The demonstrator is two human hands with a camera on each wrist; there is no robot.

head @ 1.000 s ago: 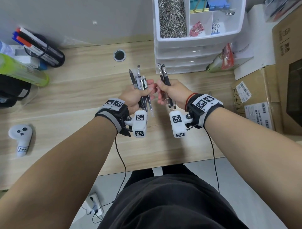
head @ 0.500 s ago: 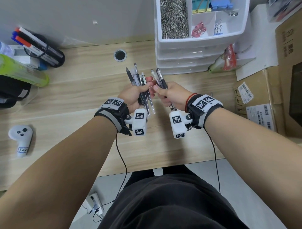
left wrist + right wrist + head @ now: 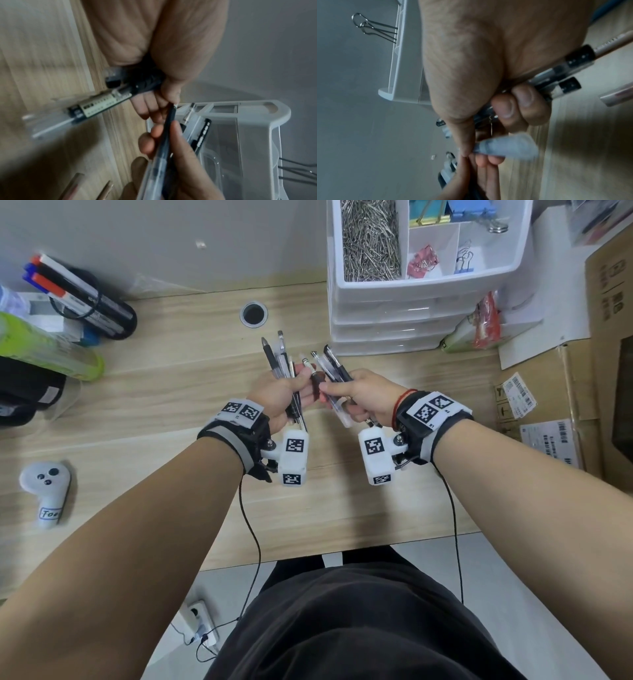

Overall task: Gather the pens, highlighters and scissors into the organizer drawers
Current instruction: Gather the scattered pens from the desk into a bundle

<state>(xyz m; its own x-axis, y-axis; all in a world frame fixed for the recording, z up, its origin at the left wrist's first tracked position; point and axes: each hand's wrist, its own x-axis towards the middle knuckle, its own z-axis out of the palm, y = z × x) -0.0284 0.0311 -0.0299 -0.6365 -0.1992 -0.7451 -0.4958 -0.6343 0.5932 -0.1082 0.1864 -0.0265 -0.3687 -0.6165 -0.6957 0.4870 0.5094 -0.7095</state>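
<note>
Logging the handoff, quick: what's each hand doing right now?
Left hand: grips a bundle of pens.
Right hand: grips another pen bundle.

We have both hands full above the middle of the bench [image 3: 191, 412], the left hand [image 3: 279, 398] and right hand [image 3: 368, 397] each gripping a fan of pens [image 3: 284, 361] whose tips jut toward the organizer [image 3: 387, 323], just beyond them with its lower drawers closed. To our right the cardboard box [image 3: 548, 412] and a sheet of paper [image 3: 548, 302] wall off that side, while to our left the marker holder [image 3: 99, 313], green bottle [image 3: 44, 350] and white controller [image 3: 44, 491] crowd the edge. Between those, bare wood lies open beside the grommet hole [image 3: 253, 313] and along the near edge.
</note>
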